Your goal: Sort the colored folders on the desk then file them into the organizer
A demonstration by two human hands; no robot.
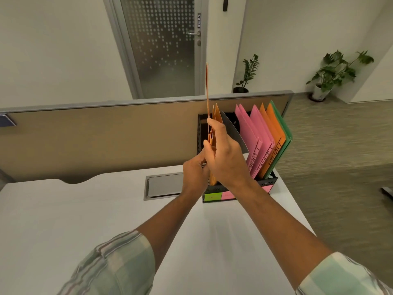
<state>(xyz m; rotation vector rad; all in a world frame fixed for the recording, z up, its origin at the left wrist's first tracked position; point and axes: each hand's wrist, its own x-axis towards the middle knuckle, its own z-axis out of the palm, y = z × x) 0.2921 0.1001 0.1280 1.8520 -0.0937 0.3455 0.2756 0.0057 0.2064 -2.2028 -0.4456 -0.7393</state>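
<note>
My right hand (225, 158) is curled round a bunch of orange folders (218, 113), fingers wrapped over their far side, thumb pointing up along the near edge. The bunch stands upright, edge-on to me, its bottom down in the left end of the organizer (268, 182). One tall orange folder (207, 86) sticks up well above the others, past the top of the partition (106, 133).

My left hand (194, 173) sits just below and to the left of the right one, touching it. Its fingers are curled in against the lower part of the orange folders in a pinch. Exactly where the fingertips land I cannot tell, because my right hand covers them.

The organizer is a black mesh rack at the back right of the white tabletop (85, 209), up against the partition. A dark grey divider (234, 133) leans just to the right of my right hand. Beyond it, leaning rightward, stand the pink folders (253, 133), then the filed orange folders (274, 133), then a green folder (286, 133) at the far right end. On the rack's front edge are coloured labels: a green label (211, 196) and a pink label (227, 195) side by side.

Left of the organizer, a grey cable flap (163, 186) is set into the tabletop. Behind the partition are a frosted door (165, 50) and two potted plants (338, 71) on the floor.
</note>
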